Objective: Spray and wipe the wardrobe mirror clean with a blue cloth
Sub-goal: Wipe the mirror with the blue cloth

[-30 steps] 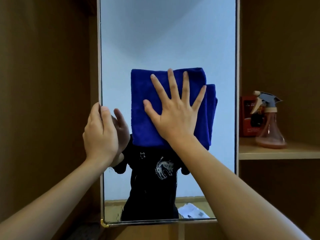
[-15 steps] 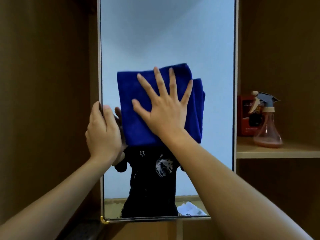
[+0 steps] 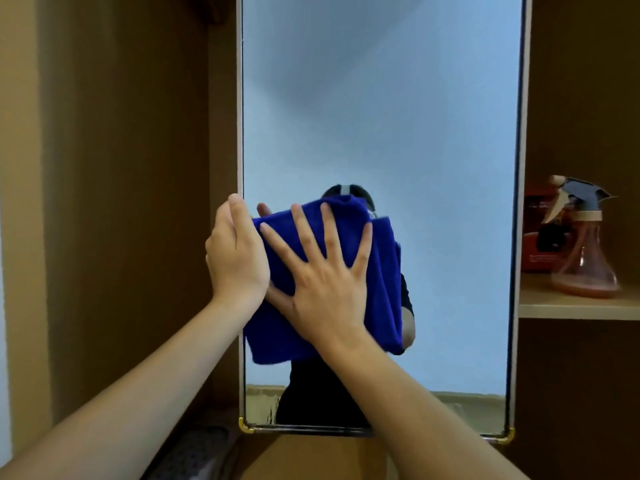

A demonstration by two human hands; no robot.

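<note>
A tall wardrobe mirror [image 3: 398,116] in a thin frame fills the middle of the head view. My right hand [image 3: 325,282] lies flat with spread fingers on a folded blue cloth [image 3: 381,282], pressing it against the lower left part of the glass. My left hand [image 3: 235,258] grips the mirror's left edge, thumb side toward me and fingers curled round the frame. Its fingertips show in the reflection. A pink spray bottle [image 3: 585,244] with a grey trigger head stands on a shelf to the right of the mirror.
A wooden shelf [image 3: 575,308] on the right holds the bottle and a red box [image 3: 540,233] behind it. Brown wardrobe panels flank the mirror. A person in dark clothes is reflected behind the cloth. A dark patterned object [image 3: 194,455] lies low on the left.
My right hand has slid the cloth leftward across the glass until it reaches my left hand at the frame edge. The view has shifted, showing more of the mirror.
</note>
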